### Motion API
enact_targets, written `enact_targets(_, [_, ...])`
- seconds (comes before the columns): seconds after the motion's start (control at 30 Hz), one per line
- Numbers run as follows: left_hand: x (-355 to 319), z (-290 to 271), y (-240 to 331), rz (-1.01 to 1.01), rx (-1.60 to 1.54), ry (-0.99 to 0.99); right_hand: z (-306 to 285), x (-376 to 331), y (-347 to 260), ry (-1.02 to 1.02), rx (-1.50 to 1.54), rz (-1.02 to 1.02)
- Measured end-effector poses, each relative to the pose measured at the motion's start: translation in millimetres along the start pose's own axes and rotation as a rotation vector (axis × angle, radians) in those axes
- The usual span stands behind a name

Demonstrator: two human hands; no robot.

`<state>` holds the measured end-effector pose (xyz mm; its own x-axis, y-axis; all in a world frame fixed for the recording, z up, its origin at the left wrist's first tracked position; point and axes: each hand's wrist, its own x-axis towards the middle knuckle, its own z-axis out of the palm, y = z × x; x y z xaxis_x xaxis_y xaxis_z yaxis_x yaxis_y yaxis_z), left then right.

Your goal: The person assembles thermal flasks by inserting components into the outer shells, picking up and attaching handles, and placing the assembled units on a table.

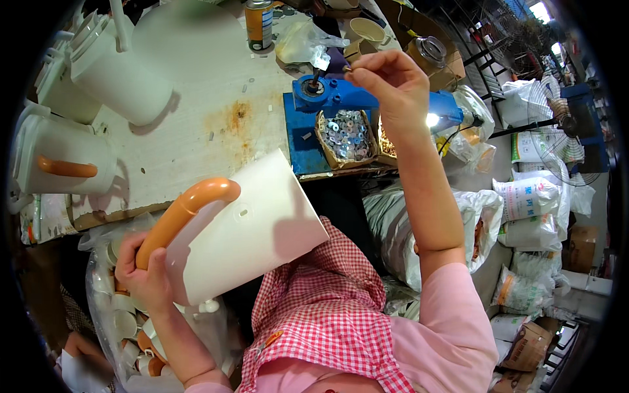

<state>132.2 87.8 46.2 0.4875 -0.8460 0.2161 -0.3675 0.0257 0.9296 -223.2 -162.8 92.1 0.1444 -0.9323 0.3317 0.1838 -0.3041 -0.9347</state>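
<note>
My left hand is closed round the lower end of a curved orange handle. One end of the handle meets the side of a white plastic container, which lies tilted across my lap. A small slot shows in the container's wall beside the handle. My right hand is raised over a blue bench machine, thumb and forefinger pinching a small metal piece. Below that hand sits a box of loose washers. Another box of small brass-coloured parts is partly hidden by my forearm.
White containers stand on the table's left side, one with an orange handle. An orange can and a plastic bag are at the back. A bag of handled parts sits lower left; a large white sack is at right.
</note>
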Motion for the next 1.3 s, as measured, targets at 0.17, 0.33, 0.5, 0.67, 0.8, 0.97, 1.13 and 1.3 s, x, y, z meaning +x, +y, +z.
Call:
enact_targets(0.17, [-1, -11, -3, 0.008, -0.011, 0.028, -61, -30, -6, 0.088, -0.126, 0.006])
enact_targets(0.33, [10, -18, 1, -0.023, -0.012, 0.066, -101, -52, 23, 0.22, -0.621, 0.221])
enact_targets(0.5, [11, 1, 5, -0.002, 0.056, 0.068, -61, -43, -5, 0.151, -0.334, 0.087])
enact_targets(0.67, [6, 7, 17, 0.027, 0.086, -0.014, 5, 12, 6, -0.051, -0.126, -0.094])
enact_targets(0.8, [2, 17, 28, 0.047, 0.078, -0.018, 21, 22, 21, -0.082, -0.13, -0.049])
enact_targets(0.97, [6, 14, 27, 0.088, 0.066, -0.01, 26, 27, 18, -0.102, -0.125, -0.056])
enact_targets(1.13, [8, 10, 23, 0.014, 0.038, -0.019, 21, 31, 9, -0.192, -0.267, -0.106])
enact_targets(1.3, [3, 10, 24, 0.059, 0.033, -0.01, 27, 29, -1, -0.247, -0.376, -0.152])
